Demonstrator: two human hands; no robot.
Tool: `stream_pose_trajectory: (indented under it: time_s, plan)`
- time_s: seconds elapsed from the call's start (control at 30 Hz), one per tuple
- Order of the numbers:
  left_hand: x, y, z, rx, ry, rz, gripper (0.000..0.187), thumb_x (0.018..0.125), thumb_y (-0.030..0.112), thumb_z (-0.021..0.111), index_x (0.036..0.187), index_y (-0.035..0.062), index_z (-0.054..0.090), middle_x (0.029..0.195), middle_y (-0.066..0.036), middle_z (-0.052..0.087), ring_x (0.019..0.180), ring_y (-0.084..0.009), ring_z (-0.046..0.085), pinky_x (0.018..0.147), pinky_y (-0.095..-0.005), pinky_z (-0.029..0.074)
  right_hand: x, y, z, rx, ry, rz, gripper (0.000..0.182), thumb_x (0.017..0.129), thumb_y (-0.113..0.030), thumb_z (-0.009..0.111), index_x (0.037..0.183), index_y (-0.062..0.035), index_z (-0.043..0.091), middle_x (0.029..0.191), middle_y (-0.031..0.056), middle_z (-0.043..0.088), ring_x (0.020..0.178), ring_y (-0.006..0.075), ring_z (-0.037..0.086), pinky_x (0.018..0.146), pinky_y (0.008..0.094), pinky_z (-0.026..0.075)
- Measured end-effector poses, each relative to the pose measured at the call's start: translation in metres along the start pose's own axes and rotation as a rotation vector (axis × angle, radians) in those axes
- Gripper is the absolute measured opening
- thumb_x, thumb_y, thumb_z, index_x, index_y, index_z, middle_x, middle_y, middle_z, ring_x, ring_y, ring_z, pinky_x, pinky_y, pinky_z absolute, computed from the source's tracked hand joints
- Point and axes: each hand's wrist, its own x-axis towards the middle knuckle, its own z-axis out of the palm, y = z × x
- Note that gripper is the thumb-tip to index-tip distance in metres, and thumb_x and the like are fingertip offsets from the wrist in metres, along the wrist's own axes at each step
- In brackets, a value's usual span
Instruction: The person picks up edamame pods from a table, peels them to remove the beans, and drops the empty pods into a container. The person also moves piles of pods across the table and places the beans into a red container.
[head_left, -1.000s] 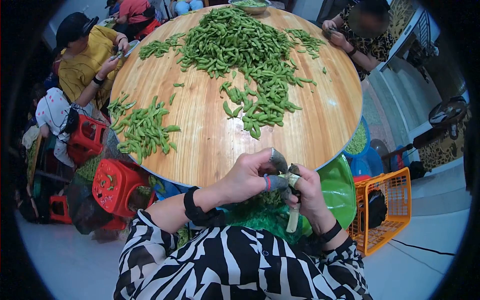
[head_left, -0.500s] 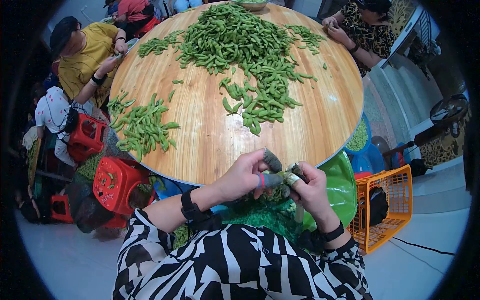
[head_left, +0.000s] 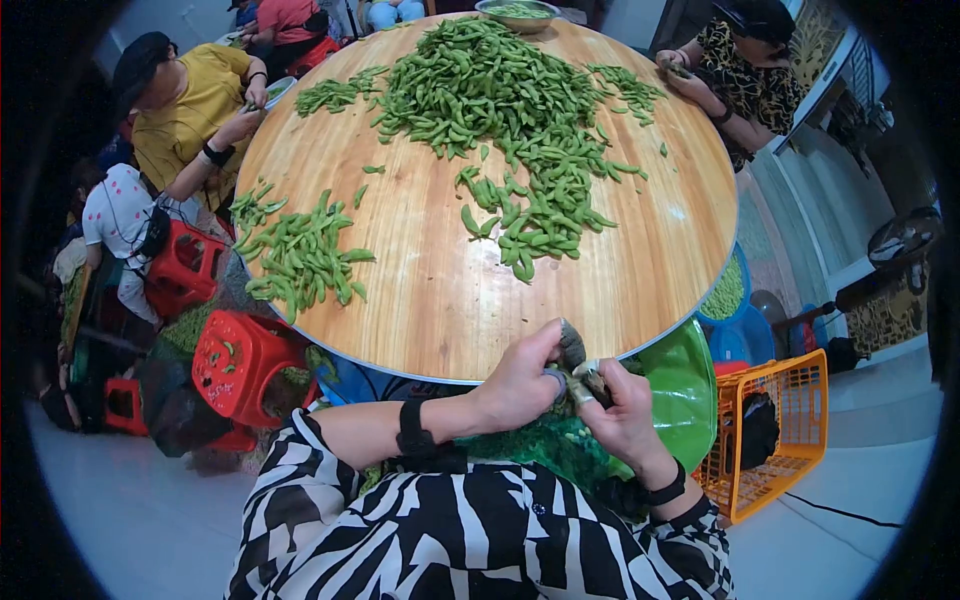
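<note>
My left hand point(head_left: 522, 378) and my right hand point(head_left: 618, 408) meet just in front of the table's near edge, fingertips almost touching. Dark, worn coverings wrap the thumb and a finger of the left hand; pale and dark coverings show on the right fingers. Both hands are closed in a pinch, and whatever lies between the fingertips is too hidden to name. Below them is a dark green mesh bag or net point(head_left: 535, 452). Farther off, a big heap of green soybean pods point(head_left: 490, 90) covers the back of the round wooden table point(head_left: 430, 325), with a strand of pods reaching toward me.
A smaller pile of pods point(head_left: 308, 255) lies at the table's left. Right of my hands are a green basin point(head_left: 680, 385), an orange crate point(head_left: 800, 430) and a blue basin of shelled beans point(head_left: 728, 290). Red stools point(head_left: 235, 365) stand left. Other people sit around the table.
Both hands have drawn closer together at the fingertips, and my left hand has turned so its fingers are less visible. The whole view has shifted slightly down and right.
</note>
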Motion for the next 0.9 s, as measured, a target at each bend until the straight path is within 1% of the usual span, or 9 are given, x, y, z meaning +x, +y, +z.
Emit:
stream_pose_trajectory:
  time_s: [0.13,0.23,0.27,0.37,0.5,0.63,0.7,0.83,0.9]
  plan:
    - [0.002,-0.002,0.001,-0.016,-0.05,-0.057,0.037,0.072,-0.013,0.045,0.105,0.0014,0.047,0.093,-0.005,0.054,0.091,-0.0109,0.053,0.079,-0.0265,0.044,-0.006,0.011,-0.006,0.066,-0.04,0.11,0.014,0.073,-0.002,0.062,0.084,0.0009,0.054,0.061,0.0112,0.05,0.05,0.0197,0.051,0.049,0.032,0.042]
    - [-0.005,0.015,-0.006,0.25,-0.34,-0.164,0.039,0.076,-0.005,0.053,0.114,0.0011,0.047,0.099,-0.009,0.057,0.092,-0.0153,0.055,0.078,-0.029,0.046,-0.007,0.013,-0.018,0.196,-0.048,0.275,0.012,0.076,-0.003,0.06,0.086,0.0017,0.056,0.061,0.0047,0.053,0.052,0.013,0.052,0.048,0.0289,0.042]
    - [-0.007,0.019,-0.006,0.254,-0.338,-0.161,0.039,0.076,-0.005,0.053,0.114,0.0011,0.047,0.099,-0.009,0.057,0.092,-0.0153,0.055,0.078,-0.029,0.046,-0.007,0.015,-0.022,0.277,-0.07,0.425,0.012,0.076,-0.003,0.06,0.087,0.0016,0.057,0.062,0.0022,0.054,0.052,0.0104,0.052,0.048,0.0271,0.042]
    - [-0.011,0.025,-0.005,0.438,-0.245,-0.077,0.04,0.083,0.01,0.066,0.119,0.0019,0.049,0.1,-0.01,0.06,0.09,-0.0143,0.057,0.077,-0.0287,0.048,-0.01,0.026,-0.015,0.347,-0.064,0.395,0.009,0.078,-0.004,0.058,0.086,0.0007,0.057,0.065,0.0003,0.056,0.052,0.0062,0.05,0.045,0.0224,0.039]
    - [-0.015,0.016,-0.012,0.089,-0.067,-0.025,0.031,0.084,0.002,0.062,0.114,0.001,0.054,0.098,-0.007,0.063,0.091,-0.0114,0.059,0.08,-0.0264,0.049,-0.002,0.01,-0.011,0.569,-0.111,0.51,0.007,0.082,-0.004,0.055,0.088,-0.0008,0.057,0.067,0.0008,0.056,0.05,0.0059,0.048,0.044,0.0211,0.037]
    - [-0.017,0.024,-0.034,0.184,-0.093,0.052,0.022,0.084,0.002,0.063,0.105,0.0006,0.059,0.094,-0.007,0.063,0.09,-0.0107,0.059,0.079,-0.0271,0.048,0.003,0.002,0.003,0.669,-0.19,0.494,0.01,0.089,-0.006,0.049,0.097,-0.0019,0.054,0.068,0.0018,0.055,0.049,0.0064,0.047,0.043,0.0205,0.036]
    - [-0.011,0.037,-0.064,0.739,0.041,0.365,0.024,0.071,-0.003,0.058,0.094,0.0009,0.063,0.086,-0.011,0.062,0.08,-0.0226,0.061,0.074,-0.0315,0.049,0.005,0.002,0.004,0.761,-0.148,0.517,0.012,0.09,-0.008,0.046,0.098,-0.002,0.053,0.07,0.0026,0.055,0.049,0.0067,0.046,0.043,0.0207,0.036]
    - [0.012,0.057,-0.149,1.778,0.443,0.284,0.018,0.07,0.005,0.06,0.087,0.0045,0.064,0.082,-0.016,0.059,0.083,-0.0338,0.058,0.072,-0.0418,0.048,-0.003,0.012,-0.001,1.023,-0.051,0.558,0.018,0.093,-0.011,0.038,0.106,-0.0026,0.047,0.078,0.009,0.055,0.053,0.0095,0.047,0.041,0.0224,0.037]
    - [0.033,0.056,-0.164,1.664,0.417,0.211,0.015,0.072,0.008,0.061,0.086,0.0037,0.064,0.082,-0.017,0.06,0.083,-0.0356,0.058,0.071,-0.0425,0.048,-0.005,0.016,0.003,1.2,0.027,0.542,0.021,0.094,-0.014,0.036,0.111,-0.0029,0.043,0.082,0.0131,0.054,0.056,0.0125,0.047,0.042,0.0234,0.039]
